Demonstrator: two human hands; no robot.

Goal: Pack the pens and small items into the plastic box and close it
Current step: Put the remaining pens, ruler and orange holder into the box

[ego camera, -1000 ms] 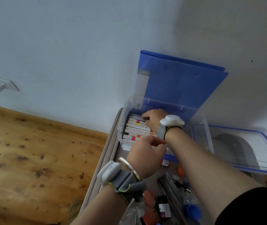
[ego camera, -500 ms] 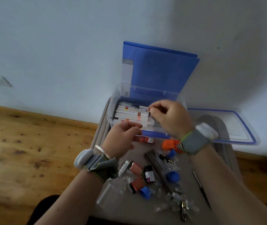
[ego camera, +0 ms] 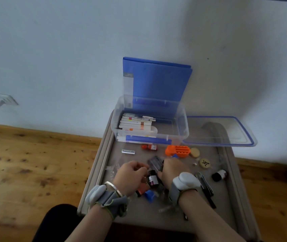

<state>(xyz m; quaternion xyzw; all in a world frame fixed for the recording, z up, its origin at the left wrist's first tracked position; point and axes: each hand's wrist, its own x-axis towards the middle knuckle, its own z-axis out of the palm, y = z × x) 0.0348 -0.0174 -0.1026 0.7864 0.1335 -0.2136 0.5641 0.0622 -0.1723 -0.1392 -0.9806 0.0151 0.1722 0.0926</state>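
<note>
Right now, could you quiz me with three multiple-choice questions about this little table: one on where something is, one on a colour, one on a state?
1. Where does the clear lid lie?
A. right of the plastic box
B. on the box
C. on the floor

2. What colour is the ridged tray in front of the box?
A. green
B. orange
C. white

3. What state is the box in?
A. closed and empty
B. open, pens inside
C. tipped over

Answers:
1 A: the lid rests flat beside the box's right wall.
2 B: the tray is bright orange.
3 B: the top is uncovered and pens are stacked at its left side, while both hands work among the loose items nearer the person.
</note>
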